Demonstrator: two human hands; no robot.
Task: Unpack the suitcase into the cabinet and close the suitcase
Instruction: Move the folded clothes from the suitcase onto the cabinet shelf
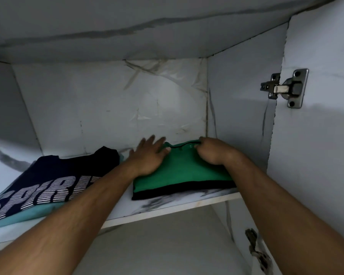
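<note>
A folded green shirt [184,171] with black trim lies on the right half of the white marbled cabinet shelf [167,207]. My left hand [149,155] lies flat on its left side, fingers spread and straight. My right hand [213,151] has its fingers curled at the shirt's collar near the back. To the left on the same shelf sits a folded dark navy shirt [54,179] with white lettering, on top of a light teal garment [28,215]. The suitcase is out of view.
The cabinet's back wall [111,108] and right side wall [240,108] enclose the shelf. The open door at right carries a metal hinge [285,88], with a second hinge [256,251] lower down. A lower compartment [157,249] opens under the shelf.
</note>
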